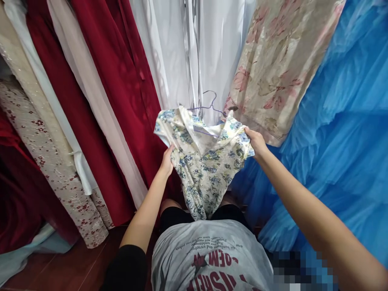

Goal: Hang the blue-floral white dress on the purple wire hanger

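A floral blouse [209, 165], cream with blue and yellow flowers, hangs in front of me on a purple wire hanger [211, 106]. The hanger's hook rises above the open collar. On the left, my left hand [167, 161] is closed on the blouse's side edge just under the sleeve; part of its fingers lies behind the cloth. My right hand [256, 141] pinches the other sleeve, thumb on top of the fabric. The blouse's lower end narrows down toward my lap.
Long garments hang all around: dark red dresses [118, 93] at left, white cloth [221, 48] behind the blouse, a beige flowered dress [273, 81] and a blue tulle gown [342, 133] at right. Reddish tiled floor [69, 266] shows at lower left.
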`<state>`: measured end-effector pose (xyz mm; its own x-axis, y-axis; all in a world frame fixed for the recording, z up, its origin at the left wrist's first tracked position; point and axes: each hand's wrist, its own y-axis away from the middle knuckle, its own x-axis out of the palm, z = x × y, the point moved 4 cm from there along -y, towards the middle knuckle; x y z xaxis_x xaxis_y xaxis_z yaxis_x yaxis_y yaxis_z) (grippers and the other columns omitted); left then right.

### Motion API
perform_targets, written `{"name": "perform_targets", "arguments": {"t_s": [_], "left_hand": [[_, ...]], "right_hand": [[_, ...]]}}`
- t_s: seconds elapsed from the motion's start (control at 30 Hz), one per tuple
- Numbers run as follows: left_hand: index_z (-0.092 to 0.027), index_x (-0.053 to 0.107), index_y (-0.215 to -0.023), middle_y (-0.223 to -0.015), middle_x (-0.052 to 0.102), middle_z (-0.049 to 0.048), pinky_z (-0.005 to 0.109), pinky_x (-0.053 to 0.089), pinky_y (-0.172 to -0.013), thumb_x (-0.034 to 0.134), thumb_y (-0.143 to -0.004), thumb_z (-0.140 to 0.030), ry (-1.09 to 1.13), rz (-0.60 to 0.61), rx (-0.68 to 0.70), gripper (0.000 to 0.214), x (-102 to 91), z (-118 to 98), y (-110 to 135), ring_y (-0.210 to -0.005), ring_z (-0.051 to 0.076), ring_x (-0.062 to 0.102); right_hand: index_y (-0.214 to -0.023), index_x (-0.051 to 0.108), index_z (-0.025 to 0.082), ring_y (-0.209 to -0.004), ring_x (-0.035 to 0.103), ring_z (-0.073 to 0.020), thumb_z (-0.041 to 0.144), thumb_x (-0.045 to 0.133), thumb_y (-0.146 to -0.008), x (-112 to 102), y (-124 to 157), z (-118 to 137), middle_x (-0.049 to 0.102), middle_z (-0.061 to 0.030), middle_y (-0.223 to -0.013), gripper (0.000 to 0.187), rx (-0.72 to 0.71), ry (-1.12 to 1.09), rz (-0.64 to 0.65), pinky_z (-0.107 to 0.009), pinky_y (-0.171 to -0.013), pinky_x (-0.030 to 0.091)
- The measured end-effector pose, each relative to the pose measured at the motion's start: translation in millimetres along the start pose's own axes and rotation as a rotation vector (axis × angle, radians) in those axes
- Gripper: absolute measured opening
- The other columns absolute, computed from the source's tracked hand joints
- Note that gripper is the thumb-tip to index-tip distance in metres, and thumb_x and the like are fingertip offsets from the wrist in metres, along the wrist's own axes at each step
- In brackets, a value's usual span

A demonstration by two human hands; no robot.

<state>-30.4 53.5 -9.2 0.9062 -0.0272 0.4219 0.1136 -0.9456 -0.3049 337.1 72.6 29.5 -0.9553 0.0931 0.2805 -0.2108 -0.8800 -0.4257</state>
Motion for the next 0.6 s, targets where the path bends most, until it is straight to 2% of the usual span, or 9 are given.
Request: {"name": "perform_targets", "arguments": {"t_s": [0.07,0.13,0.23,0.37,0.47,0.6], "left_hand": [[-0.016,0.070,-0.109,-0.114,0.076,0.0091,0.042,0.048,-0.111,0.086,-0.072,-0.041,-0.052,-0.081,0.003,0.047,-7.3,14.2,10.0,-0.122,0.029,0.066],[-0.015,0.070,-0.109,-0.115,0.076,0.0103,0.043,0.049,-0.109,0.089,-0.071,-0.032,-0.067,-0.145,0.002,0.046,-15.4,28.4,21.8,-0.119,0.029,0.067],[-0.014,0.070,-0.108,-0.114,0.076,0.0124,0.042,0.052,-0.104,0.088,-0.072,-0.032,-0.065,-0.231,0.014,0.044,-27.0,47.8,40.0,-0.112,0.028,0.071],[-0.014,0.071,-0.110,-0.113,0.075,0.0127,0.040,0.053,-0.100,0.086,-0.074,-0.035,-0.032,-0.299,0.059,0.045,-27.9,66.1,56.7,-0.106,0.026,0.073],[-0.015,0.072,-0.111,-0.115,0.075,0.0110,0.037,0.054,-0.099,0.085,-0.074,-0.035,-0.019,-0.330,0.102,0.044,-19.5,64.5,59.9,-0.108,0.025,0.072],[-0.015,0.074,-0.109,-0.116,0.076,0.0116,0.035,0.056,-0.096,0.084,-0.076,-0.033,-0.027,-0.352,0.118,0.039,-14.3,45.8,63.3,-0.109,0.025,0.072]], "right_hand": [[-0.065,0.065,0.024,-0.066,0.071,-0.0266,0.064,0.084,-0.059,8.3,4.1,1.0,0.071,-0.0038,-0.062,0.045,0.037,-0.006,0.036,-0.036,-0.055,0.059],[-0.066,0.068,0.022,-0.060,0.068,-0.0237,0.059,0.087,-0.059,11.0,10.0,2.4,0.072,-0.0040,-0.063,0.042,0.071,-0.019,0.065,-0.034,-0.053,0.057],[-0.069,0.073,0.020,-0.054,0.063,-0.0180,0.056,0.088,-0.063,7.2,16.5,5.0,0.072,-0.0025,-0.063,0.039,0.107,0.004,0.124,-0.028,-0.051,0.053],[-0.071,0.075,0.019,-0.055,0.062,-0.0149,0.055,0.086,-0.067,1.1,13.4,10.8,0.071,-0.0004,-0.062,0.037,0.005,0.052,0.077,-0.024,-0.051,0.050],[-0.071,0.074,0.020,-0.057,0.065,-0.0181,0.056,0.085,-0.068,5.2,9.2,12.9,0.070,-0.0003,-0.061,0.037,-0.025,0.019,0.032,-0.027,-0.054,0.052],[-0.069,0.072,0.022,-0.059,0.067,-0.0220,0.055,0.085,-0.068,9.0,9.2,20.7,0.071,-0.0019,-0.063,0.036,-0.007,0.011,0.063,-0.032,-0.056,0.055]]}}
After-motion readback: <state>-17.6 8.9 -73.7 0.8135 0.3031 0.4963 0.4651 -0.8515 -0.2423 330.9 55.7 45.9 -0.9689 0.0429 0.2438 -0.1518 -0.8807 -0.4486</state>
